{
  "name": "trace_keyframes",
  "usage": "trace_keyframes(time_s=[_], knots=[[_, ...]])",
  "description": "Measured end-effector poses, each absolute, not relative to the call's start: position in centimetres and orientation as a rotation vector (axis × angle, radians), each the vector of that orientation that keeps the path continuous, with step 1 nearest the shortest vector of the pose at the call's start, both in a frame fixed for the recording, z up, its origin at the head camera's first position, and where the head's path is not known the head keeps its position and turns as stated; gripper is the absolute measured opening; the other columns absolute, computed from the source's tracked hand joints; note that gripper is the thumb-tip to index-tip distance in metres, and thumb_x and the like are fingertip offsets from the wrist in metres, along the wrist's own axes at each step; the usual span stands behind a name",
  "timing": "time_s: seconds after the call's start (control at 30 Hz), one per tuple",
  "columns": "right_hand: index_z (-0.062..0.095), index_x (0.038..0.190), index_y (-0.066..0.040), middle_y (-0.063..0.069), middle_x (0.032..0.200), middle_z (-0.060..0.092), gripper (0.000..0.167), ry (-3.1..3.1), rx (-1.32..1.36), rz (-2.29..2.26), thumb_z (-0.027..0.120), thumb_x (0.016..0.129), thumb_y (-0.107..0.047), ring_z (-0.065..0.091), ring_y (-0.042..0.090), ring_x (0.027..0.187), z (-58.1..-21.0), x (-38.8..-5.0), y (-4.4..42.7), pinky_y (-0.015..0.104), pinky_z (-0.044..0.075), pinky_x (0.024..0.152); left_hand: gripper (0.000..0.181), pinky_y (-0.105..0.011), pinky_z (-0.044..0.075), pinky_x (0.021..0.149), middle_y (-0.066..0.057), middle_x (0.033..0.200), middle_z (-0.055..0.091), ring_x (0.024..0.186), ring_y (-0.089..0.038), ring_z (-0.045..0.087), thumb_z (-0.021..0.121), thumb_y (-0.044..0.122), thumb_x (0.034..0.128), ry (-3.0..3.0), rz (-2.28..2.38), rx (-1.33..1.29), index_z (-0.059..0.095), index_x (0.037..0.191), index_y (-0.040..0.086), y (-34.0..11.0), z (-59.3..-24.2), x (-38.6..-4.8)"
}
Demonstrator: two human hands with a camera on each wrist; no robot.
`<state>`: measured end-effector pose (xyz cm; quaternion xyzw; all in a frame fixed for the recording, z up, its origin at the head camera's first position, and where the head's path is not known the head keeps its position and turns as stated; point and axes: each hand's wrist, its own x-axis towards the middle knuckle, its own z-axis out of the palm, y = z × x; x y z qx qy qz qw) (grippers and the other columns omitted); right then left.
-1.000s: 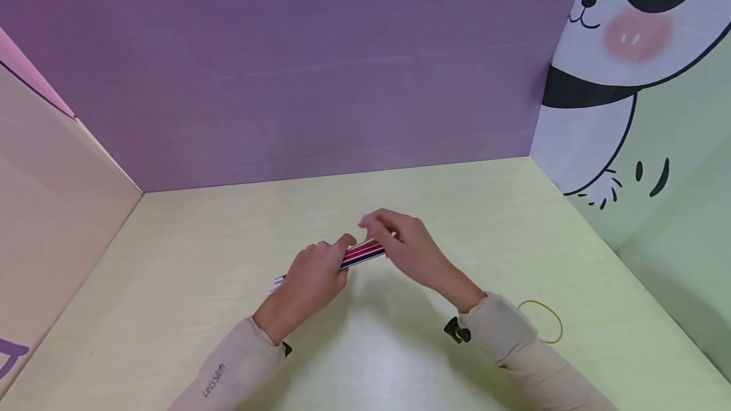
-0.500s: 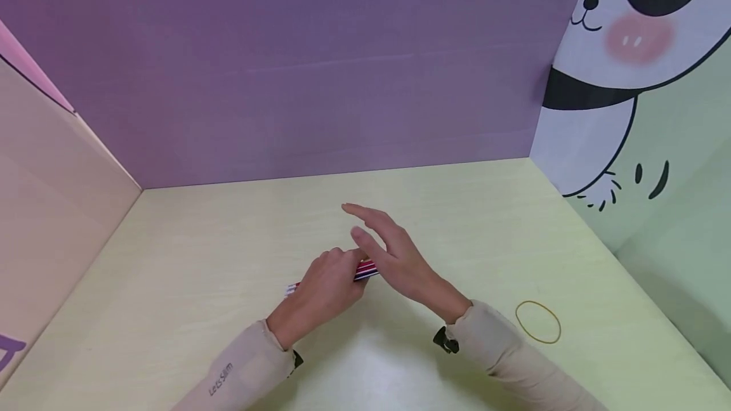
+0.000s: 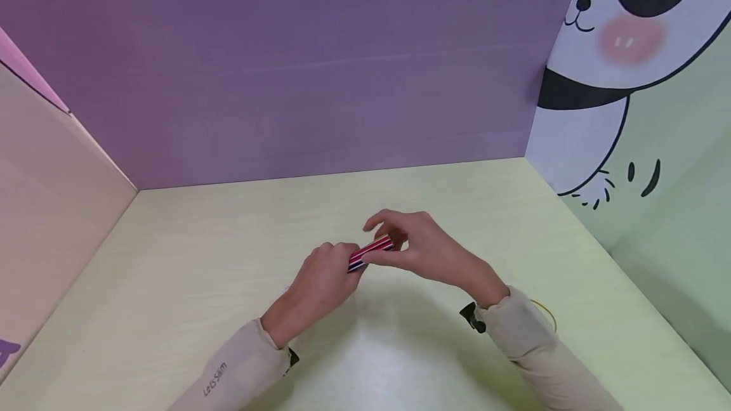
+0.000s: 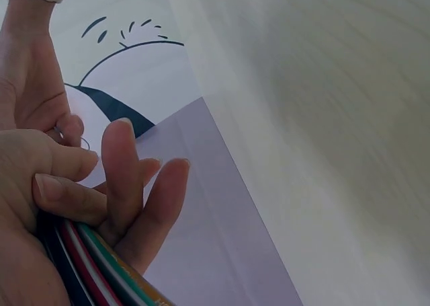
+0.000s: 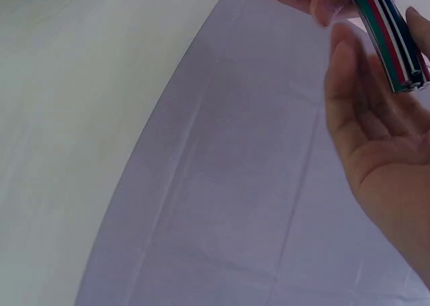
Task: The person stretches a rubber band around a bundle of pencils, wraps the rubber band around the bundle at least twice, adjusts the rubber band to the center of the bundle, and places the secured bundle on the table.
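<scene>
A bundle of thin, striped pencils (image 3: 374, 251), red, navy, green and white, is held above the table, tilted up to the right. My left hand (image 3: 324, 281) grips it round the middle, hiding much of its length. In the left wrist view some fingers stick out past the pencils (image 4: 94, 269), and one orange pencil carries lettering. My right hand (image 3: 431, 249) stands around the bundle's right end, fingers loosely bent on the far side and thumb near the front. From the right wrist view, the fingers (image 5: 366, 104) appear apart from the pencil ends (image 5: 406, 84).
A yellow rubber band (image 3: 546, 311) lies on the pale table (image 3: 228, 233), partly hidden by the right sleeve (image 3: 531, 335). A purple wall (image 3: 320, 81) closes off the back, with a panda-printed wall (image 3: 657, 221) at right and a pale wall (image 3: 51, 208) at left.
My right hand first lifted off the bundle with fingers stretched, then moved right and came back around its right end. My left hand has shifted slightly right, still gripping the pencils.
</scene>
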<state>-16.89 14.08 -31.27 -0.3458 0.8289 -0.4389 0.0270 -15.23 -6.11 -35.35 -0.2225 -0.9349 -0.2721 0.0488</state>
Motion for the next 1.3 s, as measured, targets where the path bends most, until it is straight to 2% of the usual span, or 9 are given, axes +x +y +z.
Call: trace_keyframes(time_s=[0.13, 0.27, 0.5, 0.63, 0.9, 1.03, 1.1, 1.23, 1.3], knots=[[0.070, 0.100, -0.019, -0.008, 0.082, 0.070, 0.013, 2.482, -1.114, -1.374, 0.076, 0.090, -0.023, 0.067, 0.014, 0.068, -31.4, -17.0, 14.4, 0.027, 0.052, 0.062, 0.031, -0.023, 0.034, 0.039, 0.006, 0.048, 0.041, 0.034, -0.004, 0.044, 0.063, 0.012, 0.0957, -2.894, -0.992, -0.687, 0.054, 0.066, 0.013, -6.1, -35.3, -15.1], [0.072, 0.097, -0.019, -0.004, 0.082, 0.070, 0.009, 2.407, -1.096, -1.449, 0.077, 0.089, -0.019, 0.065, 0.017, 0.064, -31.5, -17.0, 14.4, 0.029, 0.053, 0.058, 0.033, -0.025, 0.039, 0.038, 0.004, 0.048, 0.041, 0.032, -0.006, 0.050, 0.060, 0.012, 0.0979, -2.925, -1.090, -0.685, 0.052, 0.066, 0.012, -6.1, -35.2, -15.0], [0.071, 0.112, -0.020, -0.004, 0.089, 0.071, 0.027, 2.450, -1.101, -1.392, 0.080, 0.087, -0.024, 0.068, 0.013, 0.075, -30.9, -17.5, 15.4, 0.031, 0.057, 0.071, 0.015, -0.028, 0.046, 0.038, 0.000, 0.057, 0.049, 0.033, -0.011, 0.051, 0.060, 0.002, 0.0950, -2.934, -1.274, -0.655, 0.063, 0.080, 0.001, -6.6, -35.2, -15.3], [0.067, 0.122, -0.020, -0.003, 0.096, 0.071, 0.038, 2.442, -1.084, -1.413, 0.080, 0.087, -0.023, 0.069, 0.014, 0.084, -31.0, -17.6, 15.3, 0.032, 0.057, 0.076, 0.017, -0.034, 0.049, 0.040, -0.005, 0.058, 0.048, 0.033, -0.018, 0.053, 0.055, 0.005, 0.0988, -2.931, -1.440, -0.678, 0.064, 0.085, -0.002, -6.8, -35.1, -15.6], [0.072, 0.102, -0.017, 0.002, 0.090, 0.071, 0.014, 2.248, -1.080, -1.560, 0.076, 0.089, -0.018, 0.068, 0.023, 0.072, -31.8, -17.8, 14.6, 0.037, 0.058, 0.069, 0.026, -0.042, 0.056, 0.049, -0.017, 0.092, 0.066, 0.035, -0.026, 0.056, 0.053, 0.027, 0.1032, -2.957, -1.723, -0.802, 0.070, 0.096, 0.009, -6.3, -34.9, -15.5], [0.072, 0.100, -0.017, 0.004, 0.087, 0.072, 0.011, 2.270, -1.074, -1.507, 0.076, 0.090, -0.019, 0.068, 0.025, 0.070, -31.7, -18.0, 15.0, 0.035, 0.057, 0.067, 0.024, -0.044, 0.058, 0.053, -0.017, 0.097, 0.067, 0.032, -0.025, 0.051, 0.055, 0.026, 0.1017, -2.962, -1.857, -0.857, 0.070, 0.099, 0.007, -6.3, -34.7, -15.4], [0.072, 0.100, -0.017, 0.007, 0.087, 0.072, 0.010, 2.253, -1.067, -1.491, 0.075, 0.091, -0.020, 0.068, 0.029, 0.070, -31.7, -18.1, 15.1, 0.036, 0.057, 0.067, 0.027, -0.045, 0.058, 0.055, -0.017, 0.092, 0.067, 0.032, -0.024, 0.051, 0.057, 0.026, 0.1007, -2.965, -1.924, -0.874, 0.069, 0.097, 0.002, -6.3, -34.6, -15.3], [0.072, 0.100, -0.017, 0.009, 0.086, 0.073, 0.008, 2.194, -1.052, -1.478, 0.073, 0.092, -0.021, 0.069, 0.032, 0.071, -31.5, -18.1, 15.3, 0.039, 0.058, 0.069, 0.030, -0.045, 0.059, 0.058, -0.011, 0.058, 0.057, 0.033, -0.021, 0.052, 0.059, 0.026, 0.0985, -2.967, -2.028, -0.883, 0.068, 0.095, -0.002, -6.3, -34.6, -15.3], [0.072, 0.100, -0.016, 0.008, 0.085, 0.073, 0.008, 2.180, -1.045, -1.474, 0.073, 0.093, -0.020, 0.069, 0.030, 0.070, -31.4, -18.1, 15.5, 0.040, 0.058, 0.069, 0.030, -0.046, 0.059, 0.058, -0.008, 0.050, 0.051, 0.034, -0.019, 0.053, 0.061, 0.027, 0.0978, -2.959, -2.065, -0.881, 0.067, 0.096, -0.003, -6.3, -34.7, -15.3]])
